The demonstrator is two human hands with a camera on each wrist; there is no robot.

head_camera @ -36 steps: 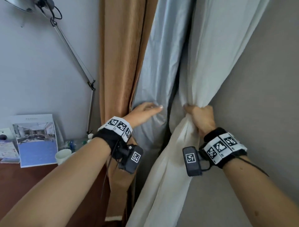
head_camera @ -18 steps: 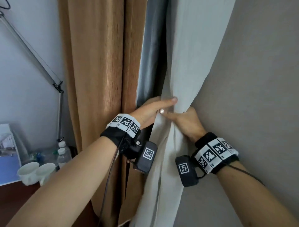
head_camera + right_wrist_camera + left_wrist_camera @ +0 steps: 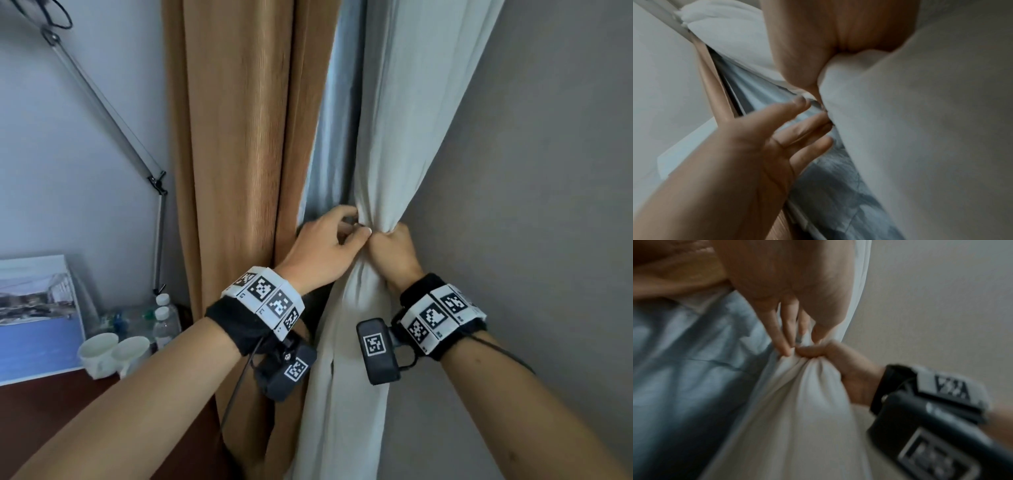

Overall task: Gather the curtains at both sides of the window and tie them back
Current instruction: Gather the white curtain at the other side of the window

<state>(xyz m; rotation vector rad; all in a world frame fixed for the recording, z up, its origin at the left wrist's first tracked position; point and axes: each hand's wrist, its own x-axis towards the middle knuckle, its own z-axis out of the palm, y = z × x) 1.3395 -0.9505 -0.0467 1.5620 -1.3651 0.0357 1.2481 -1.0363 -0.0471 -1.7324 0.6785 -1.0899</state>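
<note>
Head view: two bare forearms reach forward, each wrist wrapped in a black band [image 3: 442, 317] with square-patterned white tags and a small dark camera box hung beneath. Past the bands, the right hand [image 3: 394, 255] is fisted around a gathered neck of the white curtain [image 3: 387, 144], fingers curled tight into the cloth, which fans out wide above the fist and falls in loose folds below it. Touching that fist from the left, the left hand [image 3: 322, 251] has its thumb and fingers bent onto the same bunch; the left wrist camera shows its fingertips [image 3: 786, 352] digging into the fabric right against the right hand's thumb, while the right wrist camera shows the left fingers fairly straight and slightly spread along the fold, so how firmly they pinch cannot be told. Just left of the grip hangs a bluish lining [image 3: 329, 137], and beside that a tan curtain [image 3: 239, 137] drops straight. Right of the grip is a plain grey wall [image 3: 548, 171]. Farther left and lower, two white cups [image 3: 113, 354] and several bottles [image 3: 164, 318] stand on a dark desk [image 3: 51, 407], with a picture board [image 3: 37, 315] propped behind them and a lamp arm [image 3: 106, 109] slanting across the wall.
</note>
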